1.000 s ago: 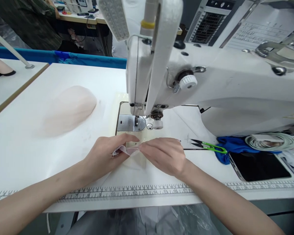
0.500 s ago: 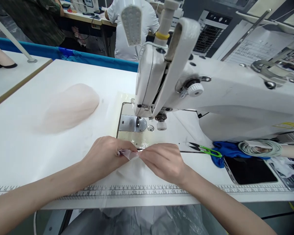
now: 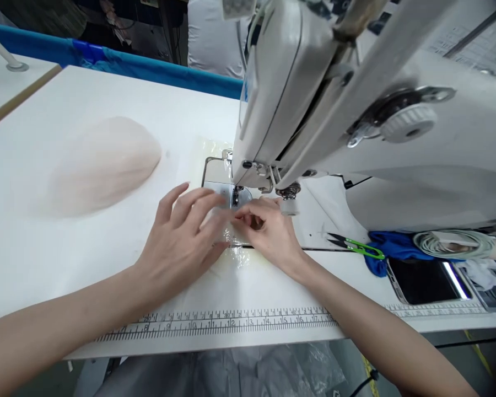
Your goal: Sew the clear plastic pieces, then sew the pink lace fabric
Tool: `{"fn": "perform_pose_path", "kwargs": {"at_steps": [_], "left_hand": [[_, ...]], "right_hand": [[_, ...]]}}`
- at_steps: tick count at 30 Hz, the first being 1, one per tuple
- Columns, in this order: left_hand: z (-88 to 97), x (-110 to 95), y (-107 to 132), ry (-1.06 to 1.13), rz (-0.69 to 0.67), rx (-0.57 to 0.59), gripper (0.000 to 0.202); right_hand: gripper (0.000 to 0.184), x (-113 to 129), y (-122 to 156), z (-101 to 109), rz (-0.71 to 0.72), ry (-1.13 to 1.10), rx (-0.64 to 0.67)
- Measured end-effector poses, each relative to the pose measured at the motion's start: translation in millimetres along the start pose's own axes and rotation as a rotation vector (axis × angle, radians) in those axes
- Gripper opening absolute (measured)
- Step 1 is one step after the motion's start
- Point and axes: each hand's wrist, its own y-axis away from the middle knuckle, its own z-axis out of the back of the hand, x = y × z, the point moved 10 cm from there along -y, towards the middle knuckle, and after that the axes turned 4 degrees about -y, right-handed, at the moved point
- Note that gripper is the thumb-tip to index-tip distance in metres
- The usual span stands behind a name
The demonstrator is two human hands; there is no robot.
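My left hand (image 3: pixel 179 237) is just left of the presser foot (image 3: pixel 236 196) of a white sewing machine (image 3: pixel 281 99). Its fingers are spread and partly blurred, their tips beside the metal needle plate (image 3: pixel 217 188). In front of the presser foot, my right hand (image 3: pixel 270 229) has thumb and forefinger pinched together. Whatever lies in that pinch is too small and hidden to make out. Flat on the white table to the left is a sheer pale-beige fabric piece (image 3: pixel 107 165), rounded at its right end.
Green-handled thread snips (image 3: pixel 357 248) lie right of the machine bed, by a blue cloth (image 3: pixel 391 242), a phone (image 3: pixel 427 281) and a pale coil (image 3: pixel 454 242). A printed ruler (image 3: pixel 248 322) runs along the front edge. Behind the blue edging (image 3: pixel 157 66) is a person in white (image 3: pixel 215 38).
Both hands have moved forward from the table front to the presser foot. My left hand has opened from its grip on a thin whitish fabric scrap. The view has shifted closer to the machine.
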Motion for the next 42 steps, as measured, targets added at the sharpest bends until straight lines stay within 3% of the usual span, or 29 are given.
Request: {"fn": "perform_pose_path", "kwargs": {"at_steps": [4,7,10,14,18,31,42], "left_hand": [[1.8,-24.5,6.9,-0.14,-0.194,0.004,0.026],[-3.7,-26.7,9.7,-0.151,-0.215,0.058,0.025],[-10.2,-19.0,7.9,-0.077,-0.176,0.099,0.03],[-17.7,-8.0,1.7,0.005,-0.129,0.119,0.032],[-20.8,-2.9,-2.4,0.008,-0.104,0.134,0.034],[-19.9,1.5,-12.3,-0.034,-0.141,0.077,0.027],[-20.4,0.1,-10.0,-0.008,-0.138,0.094,0.031]], "right_hand": [[0.013,-10.6,-4.8,-1.9,-0.096,-0.062,0.01],[0.009,-17.8,-5.0,2.5,-0.126,-0.017,-0.021],[0.01,-5.6,1.3,10.5,0.035,0.103,-0.072],[0.028,23.2,20.7,9.5,0.338,0.389,-0.083],[0.032,31.1,29.2,2.6,0.432,0.591,-0.063],[0.03,33.5,27.1,1.1,0.474,0.718,-0.115],[0.027,35.7,27.9,0.7,0.478,0.746,-0.112]]}}
